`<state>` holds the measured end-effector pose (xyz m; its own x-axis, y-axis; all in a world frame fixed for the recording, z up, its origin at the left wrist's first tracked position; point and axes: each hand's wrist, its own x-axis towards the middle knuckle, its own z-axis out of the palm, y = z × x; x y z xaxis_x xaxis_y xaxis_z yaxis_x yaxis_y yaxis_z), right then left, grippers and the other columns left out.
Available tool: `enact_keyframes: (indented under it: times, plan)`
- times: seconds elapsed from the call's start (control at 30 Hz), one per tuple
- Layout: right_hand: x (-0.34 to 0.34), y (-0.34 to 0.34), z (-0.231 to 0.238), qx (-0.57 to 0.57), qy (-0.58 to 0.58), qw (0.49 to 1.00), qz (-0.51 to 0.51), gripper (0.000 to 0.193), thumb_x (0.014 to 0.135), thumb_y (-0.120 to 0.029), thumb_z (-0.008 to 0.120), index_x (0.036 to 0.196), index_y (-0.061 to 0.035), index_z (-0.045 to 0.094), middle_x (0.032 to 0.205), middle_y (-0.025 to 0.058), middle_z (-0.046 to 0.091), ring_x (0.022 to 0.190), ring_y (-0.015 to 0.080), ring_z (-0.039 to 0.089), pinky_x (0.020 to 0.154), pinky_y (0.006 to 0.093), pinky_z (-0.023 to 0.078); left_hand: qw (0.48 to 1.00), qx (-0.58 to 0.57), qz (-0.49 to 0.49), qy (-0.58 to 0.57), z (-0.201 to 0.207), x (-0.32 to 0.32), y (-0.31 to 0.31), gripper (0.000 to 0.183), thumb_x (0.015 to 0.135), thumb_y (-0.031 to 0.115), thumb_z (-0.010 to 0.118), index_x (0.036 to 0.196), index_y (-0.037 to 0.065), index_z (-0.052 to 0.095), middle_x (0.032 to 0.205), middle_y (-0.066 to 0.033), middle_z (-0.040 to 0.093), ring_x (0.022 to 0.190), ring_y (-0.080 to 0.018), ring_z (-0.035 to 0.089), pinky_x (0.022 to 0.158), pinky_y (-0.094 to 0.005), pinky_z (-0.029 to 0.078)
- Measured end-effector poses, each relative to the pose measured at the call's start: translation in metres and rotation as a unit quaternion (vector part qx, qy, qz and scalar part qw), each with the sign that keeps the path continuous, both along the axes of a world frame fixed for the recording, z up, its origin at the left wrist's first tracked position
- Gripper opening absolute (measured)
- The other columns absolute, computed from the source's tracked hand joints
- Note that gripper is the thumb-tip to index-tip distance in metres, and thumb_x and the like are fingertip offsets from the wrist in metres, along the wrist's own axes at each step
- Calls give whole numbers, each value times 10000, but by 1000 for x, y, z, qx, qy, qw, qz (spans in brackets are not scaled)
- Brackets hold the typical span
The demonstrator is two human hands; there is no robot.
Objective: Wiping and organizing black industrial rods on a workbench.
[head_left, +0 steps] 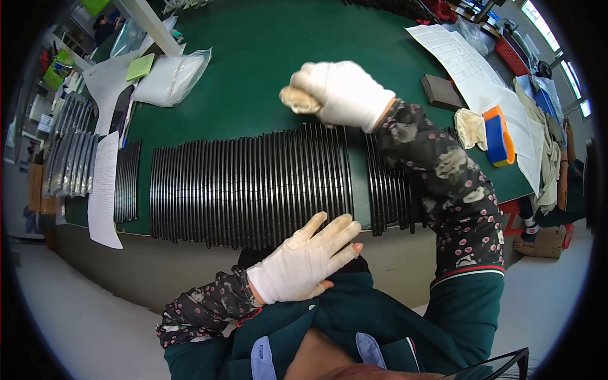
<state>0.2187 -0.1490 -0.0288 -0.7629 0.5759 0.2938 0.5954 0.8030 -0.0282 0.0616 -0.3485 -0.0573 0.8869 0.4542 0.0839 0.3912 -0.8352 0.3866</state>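
A long row of glossy black rods [247, 190] lies side by side on the green table, ends toward me. At the row's right end, one rod [348, 177] stands slightly apart. My left hand [307, 256], in a white glove with bare fingertips at some fingers, is open, its fingers stretched over the near rod ends. Beyond the far ends, my right hand [345, 92] is closed in a white glove around what looks like a bunched cream cloth [299, 100]. A smaller group of black rods [387, 196] lies partly beneath my right forearm.
More thin rods [127, 183] lie at left beside a paper sheet [103, 190] and plastic-wrapped bundles [73, 145]. Clear plastic bags [171, 79] sit behind. At right are a dark box [441, 92], a cream cloth [470, 128], an orange-and-blue tape holder [499, 136] and papers [456, 60].
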Motion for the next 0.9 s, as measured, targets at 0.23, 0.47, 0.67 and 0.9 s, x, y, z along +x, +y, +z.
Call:
enact_keyframes:
  times: [0.23,0.47,0.67,0.9]
  plan:
    - [62,-28,25,-37,258,951,-164,181,862,-257,652,961,-108,624,702,76,641,602,248,655,570,346,520,995,10,-17,-94,19,60,16,783,602,298,818,1263,22,502,1377,-170,407,1324,-337,367,1027,-480,355]
    - [100,-45,3,36,139,975,-169,174,842,-239,659,942,-106,609,867,94,644,806,304,646,694,384,516,998,30,-12,-53,-22,90,18,744,689,362,762,1303,34,498,1414,-168,401,1360,-328,330,1095,-500,279]
    - [114,-52,1,22,153,973,-172,208,834,-201,657,1007,-96,611,873,109,655,802,320,653,698,377,530,999,1,41,-22,-2,46,14,798,615,350,804,1286,48,495,1387,-147,414,1328,-310,367,1058,-511,311]
    - [53,-94,-33,-165,21,961,221,194,693,-224,652,791,-84,561,705,74,573,683,262,642,562,371,535,991,-127,-35,-26,-48,49,18,813,682,332,761,1392,87,448,1461,-128,363,1401,-284,278,1130,-492,245]
